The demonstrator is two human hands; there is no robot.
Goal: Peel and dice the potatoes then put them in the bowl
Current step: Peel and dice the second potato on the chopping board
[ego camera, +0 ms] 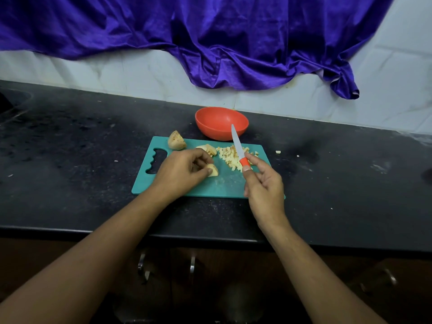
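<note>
Left hand [184, 169] pinches a potato chunk [213, 171], right hand [264, 187] at 3 o'clock grips the knife [238, 147], so a slippery chunk could mean an easy cut.

Two bare arms reach forward from the bottom of the view, and they come closer together toward the hands. The left hand [184, 170] is palm down, and its curled fingers and thumb pinch a potato piece [214, 171]. The right hand [264, 187] is beside it, holding a knife [238, 146] by the handle, with the blade pointing away from the person.
</note>
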